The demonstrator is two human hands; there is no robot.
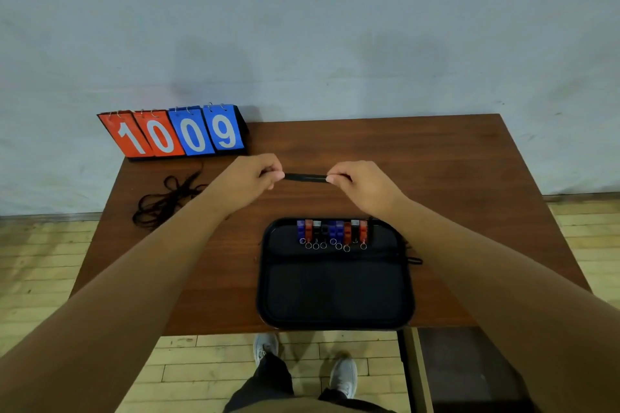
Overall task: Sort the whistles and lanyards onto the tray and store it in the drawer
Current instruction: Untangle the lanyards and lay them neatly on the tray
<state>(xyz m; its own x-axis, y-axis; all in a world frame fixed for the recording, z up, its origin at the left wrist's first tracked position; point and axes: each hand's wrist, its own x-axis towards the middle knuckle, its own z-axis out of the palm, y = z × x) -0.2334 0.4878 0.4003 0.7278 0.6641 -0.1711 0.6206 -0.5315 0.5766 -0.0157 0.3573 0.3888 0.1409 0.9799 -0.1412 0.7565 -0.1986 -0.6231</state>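
Observation:
A black tray (335, 295) lies on the brown table near its front edge. Along the tray's far side stands a row of several whistles (332, 231) in blue, red, black and white, each with a small metal ring. Above the table, beyond the tray, my left hand (248, 181) and my right hand (362, 184) each pinch one end of a folded black lanyard (305, 177), stretched straight between them. A tangled heap of black lanyards (167, 201) lies on the table's left side, partly hidden by my left forearm.
A flip scoreboard (174, 132) reading 1009 stands at the table's far left corner against the wall. A table leg (416, 369) drops at the front right. My feet stand on the wooden floor below the front edge.

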